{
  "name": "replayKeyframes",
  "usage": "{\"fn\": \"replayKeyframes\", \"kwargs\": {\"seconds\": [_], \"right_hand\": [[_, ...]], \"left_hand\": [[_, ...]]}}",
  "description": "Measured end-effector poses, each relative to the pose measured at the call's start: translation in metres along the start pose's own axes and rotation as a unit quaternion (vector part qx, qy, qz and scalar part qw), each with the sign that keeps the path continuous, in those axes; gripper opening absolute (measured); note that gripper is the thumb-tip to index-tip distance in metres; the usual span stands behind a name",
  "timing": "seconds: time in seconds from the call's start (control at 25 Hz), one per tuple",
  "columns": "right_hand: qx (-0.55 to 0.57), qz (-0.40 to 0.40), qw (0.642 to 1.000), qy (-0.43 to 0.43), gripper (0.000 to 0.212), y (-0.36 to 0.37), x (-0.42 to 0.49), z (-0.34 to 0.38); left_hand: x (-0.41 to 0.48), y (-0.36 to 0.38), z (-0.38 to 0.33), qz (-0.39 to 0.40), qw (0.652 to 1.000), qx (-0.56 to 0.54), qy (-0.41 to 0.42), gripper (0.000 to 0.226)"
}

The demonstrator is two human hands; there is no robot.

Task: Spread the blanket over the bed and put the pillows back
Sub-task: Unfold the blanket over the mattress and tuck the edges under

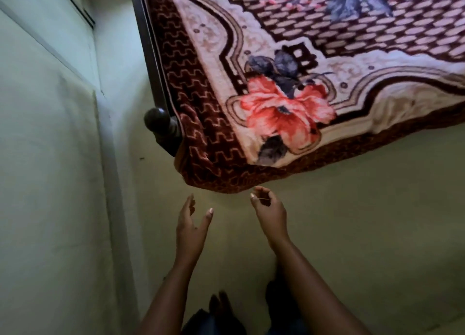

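blanket (314, 65) w/ red flowers lies spread flat over the bed (147, 40), its corner hanging off by the dark bedpost (157, 119), above the floor (352, 221). left hand (192, 226) just below that corner, not touching; grip wide open, fingers straight, thumb apart. right hand (270, 213) beside it, near the hem; fingers loosely curled, grip has hold of nothing. wall (50, 158) on the left.
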State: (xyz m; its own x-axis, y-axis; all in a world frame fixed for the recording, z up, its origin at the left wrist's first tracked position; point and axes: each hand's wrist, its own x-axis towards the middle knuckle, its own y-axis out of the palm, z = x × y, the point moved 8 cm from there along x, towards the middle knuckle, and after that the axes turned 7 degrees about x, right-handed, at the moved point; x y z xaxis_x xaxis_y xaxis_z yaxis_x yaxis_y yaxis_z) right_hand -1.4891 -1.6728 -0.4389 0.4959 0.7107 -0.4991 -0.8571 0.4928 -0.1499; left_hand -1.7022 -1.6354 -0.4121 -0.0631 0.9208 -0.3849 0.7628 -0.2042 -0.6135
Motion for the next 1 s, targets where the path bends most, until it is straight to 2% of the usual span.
{"fn": "replayKeyframes", "kwargs": {"seconds": [0.12,0.2,0.32,0.44,0.56,0.72,0.92,1.0], "right_hand": [[-0.093,0.004,0.973,-0.212,0.036,0.026,0.019,0.022],[-0.111,0.002,0.952,-0.286,0.041,0.038,0.032,0.019],[-0.13,0.001,0.934,-0.332,0.056,0.061,0.058,-0.013],[-0.115,-0.076,0.907,-0.399,0.066,0.08,0.082,-0.045],[-0.058,-0.164,0.857,-0.485,0.046,0.09,0.092,-0.051],[-0.008,-0.216,0.782,-0.585,0.03,0.088,0.101,-0.057],[0.055,-0.186,0.779,-0.597,0.02,0.085,0.096,-0.064],[0.06,-0.171,0.781,-0.597,0.018,0.08,0.086,-0.064]], "left_hand": [[0.047,0.023,0.011,-0.033,0.996,-0.085,-0.006,0.077],[0.071,0.039,0.011,-0.061,0.99,-0.119,0.041,0.082],[0.093,0.042,0.014,-0.148,0.968,-0.155,0.131,0.062],[0.111,0.039,0.031,-0.233,0.93,-0.172,0.226,0.035],[0.124,0.043,0.045,-0.248,0.911,-0.174,0.28,0.025],[0.122,0.062,0.056,-0.257,0.893,-0.197,0.312,0.027],[0.125,0.068,0.076,-0.246,0.885,-0.25,0.305,0.03],[0.124,0.064,0.078,-0.256,0.882,-0.236,0.317,0.032]]}}
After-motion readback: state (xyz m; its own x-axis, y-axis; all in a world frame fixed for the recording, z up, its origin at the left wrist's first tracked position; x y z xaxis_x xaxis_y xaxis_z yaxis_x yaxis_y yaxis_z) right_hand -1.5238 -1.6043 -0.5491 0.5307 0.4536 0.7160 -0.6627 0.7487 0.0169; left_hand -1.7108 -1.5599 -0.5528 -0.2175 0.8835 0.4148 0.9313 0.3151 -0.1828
